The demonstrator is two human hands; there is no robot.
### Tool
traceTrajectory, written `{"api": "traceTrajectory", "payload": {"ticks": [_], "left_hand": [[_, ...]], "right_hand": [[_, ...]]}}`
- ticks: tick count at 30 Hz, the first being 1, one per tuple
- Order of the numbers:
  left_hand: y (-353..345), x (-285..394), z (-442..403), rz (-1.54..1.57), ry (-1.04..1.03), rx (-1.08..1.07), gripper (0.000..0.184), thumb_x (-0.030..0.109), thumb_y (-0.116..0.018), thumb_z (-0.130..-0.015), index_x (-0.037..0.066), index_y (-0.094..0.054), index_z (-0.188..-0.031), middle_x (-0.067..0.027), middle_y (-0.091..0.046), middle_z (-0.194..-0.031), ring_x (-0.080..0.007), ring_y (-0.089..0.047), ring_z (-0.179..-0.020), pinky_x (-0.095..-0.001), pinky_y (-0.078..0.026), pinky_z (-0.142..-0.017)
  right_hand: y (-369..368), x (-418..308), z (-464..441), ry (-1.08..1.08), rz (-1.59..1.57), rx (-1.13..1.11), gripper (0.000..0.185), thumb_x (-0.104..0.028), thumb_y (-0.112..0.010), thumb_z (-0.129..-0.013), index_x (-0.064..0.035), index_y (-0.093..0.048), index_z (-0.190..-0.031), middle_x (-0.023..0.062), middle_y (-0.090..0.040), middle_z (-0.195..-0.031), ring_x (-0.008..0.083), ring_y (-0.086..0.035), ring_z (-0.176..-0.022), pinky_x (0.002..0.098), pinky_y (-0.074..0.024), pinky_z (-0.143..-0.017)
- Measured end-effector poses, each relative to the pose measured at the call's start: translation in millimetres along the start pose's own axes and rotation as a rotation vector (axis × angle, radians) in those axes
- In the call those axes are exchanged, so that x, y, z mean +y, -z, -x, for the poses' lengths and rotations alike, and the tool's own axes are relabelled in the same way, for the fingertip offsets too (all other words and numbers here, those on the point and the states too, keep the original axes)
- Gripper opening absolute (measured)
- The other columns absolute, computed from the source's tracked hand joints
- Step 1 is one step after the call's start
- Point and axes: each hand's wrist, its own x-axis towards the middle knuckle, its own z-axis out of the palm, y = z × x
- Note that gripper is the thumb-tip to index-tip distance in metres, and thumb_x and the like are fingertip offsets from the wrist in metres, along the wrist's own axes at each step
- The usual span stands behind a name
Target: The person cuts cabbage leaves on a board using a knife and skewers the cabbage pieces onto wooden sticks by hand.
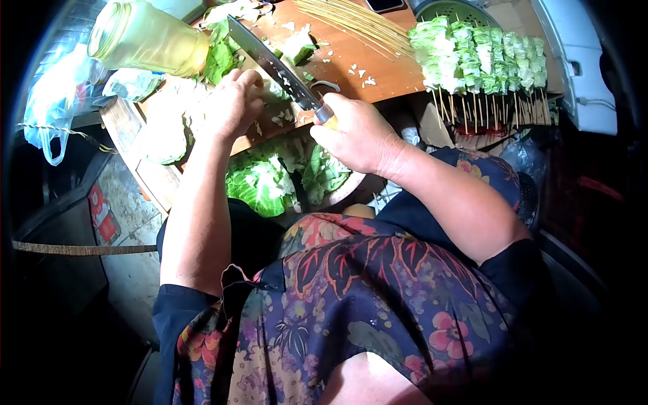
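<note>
Fingers of your right hand (356, 135) are clamped around the wooden handle of the knife (275, 66), just above the centre of the frame, with the blade slanting toward the top left. Its broad metal should feel stiff and blade-heavy, so a hold close to the blade's root, as you have it, ought to steer best; a wet handle could turn slippery. Your left hand (236, 104) sits in the upper left-centre with its fingers bent and bunched; whether they pinch a leaf or only rest by one cannot be told. Just beyond them lies a green leaf (220, 57), likely light, limp at its edge, crisper at the rib and easily torn, so press it flat near the rib with your fingertips tucked back from the edge. Cut scraps (368, 81) dot the table (398, 82) in the upper middle. Loose cabbage leaves (256, 183) lie below your wrists, near the centre. Farther out, bare sticks (351, 25) run along the top, the jar (152, 40) leans at upper left, and skewered cabbage (479, 57) fills the upper right; its folds look soft, so lift it by the sticks beneath.
</note>
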Motion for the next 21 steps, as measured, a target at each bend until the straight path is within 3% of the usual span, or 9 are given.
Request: {"api": "traceTrajectory", "payload": {"ticks": [1,2,5,7,9,21], "left_hand": [[0.2,0.1,0.1,0.004,0.040,-0.059,0.031,0.013,-0.063,-0.074,0.014,-0.057,-0.105,-0.0105,-0.055,-0.107,-0.0316,-0.057,-0.101,-0.0395,-0.047,-0.087],[-10.1,-3.0,1.7,0.049,0.030,0.067,0.026,0.014,-0.069,-0.071,0.013,-0.062,-0.096,-0.0097,-0.057,-0.094,-0.0328,-0.058,-0.093,-0.0413,-0.047,-0.081],[-18.2,4.9,4.0,0.128,0.152,0.118,0.029,0.017,-0.070,-0.071,0.016,-0.064,-0.099,-0.0090,-0.057,-0.096,-0.0311,-0.059,-0.092,-0.0410,-0.048,-0.081],[-22.3,5.6,3.9,0.089,0.095,0.170,0.030,0.021,-0.071,-0.071,0.017,-0.065,-0.101,-0.0086,-0.058,-0.097,-0.0285,-0.060,-0.090,-0.0394,-0.048,-0.081],[-22.6,13.4,6.6,0.125,0.116,0.206,0.027,0.015,-0.072,-0.071,0.013,-0.065,-0.097,-0.0082,-0.061,-0.096,-0.0259,-0.062,-0.088,-0.0360,-0.050,-0.079],[-35.1,14.9,4.8,0.184,0.096,0.236,0.026,0.017,-0.076,-0.069,0.008,-0.067,-0.092,-0.0086,-0.063,-0.096,-0.0260,-0.062,-0.090,-0.0356,-0.050,-0.080]], "right_hand": [[1.2,2.6,1.8,-0.020,-0.002,-0.002,0.025,-0.024,-0.057,-0.079,-0.0018,-0.055,-0.089,0.0190,-0.062,-0.077,0.0358,-0.061,-0.076,0.0414,-0.0474,-0.070],[1.1,6.5,3.3,-0.022,-0.004,0.002,0.025,-0.024,-0.057,-0.079,-0.0018,-0.055,-0.089,0.0190,-0.062,-0.077,0.0358,-0.061,-0.076,0.0414,-0.0474,-0.070],[-1.9,17.0,8.4,0.007,0.033,0.008,0.025,-0.024,-0.057,-0.079,-0.0016,-0.054,-0.089,0.0197,-0.061,-0.075,0.0374,-0.061,-0.075,0.0424,-0.0473,-0.069],[-4.3,21.0,12.4,-0.011,0.101,-0.010,0.025,-0.023,-0.057,-0.079,-0.0013,-0.053,-0.089,0.0207,-0.061,-0.077,0.0391,-0.060,-0.077,0.0438,-0.0471,-0.070],[-6.5,23.6,16.1,-0.023,0.138,-0.011,0.025,-0.023,-0.057,-0.079,-0.0011,-0.052,-0.090,0.0212,-0.061,-0.078,0.0396,-0.060,-0.078,0.0446,-0.0469,-0.071],[7.6,18.4,13.8,-0.091,0.218,-0.167,0.024,-0.018,-0.053,-0.079,0.0028,-0.053,-0.090,0.0253,-0.060,-0.078,0.0421,-0.060,-0.079,0.0462,-0.0469,-0.072]]}}
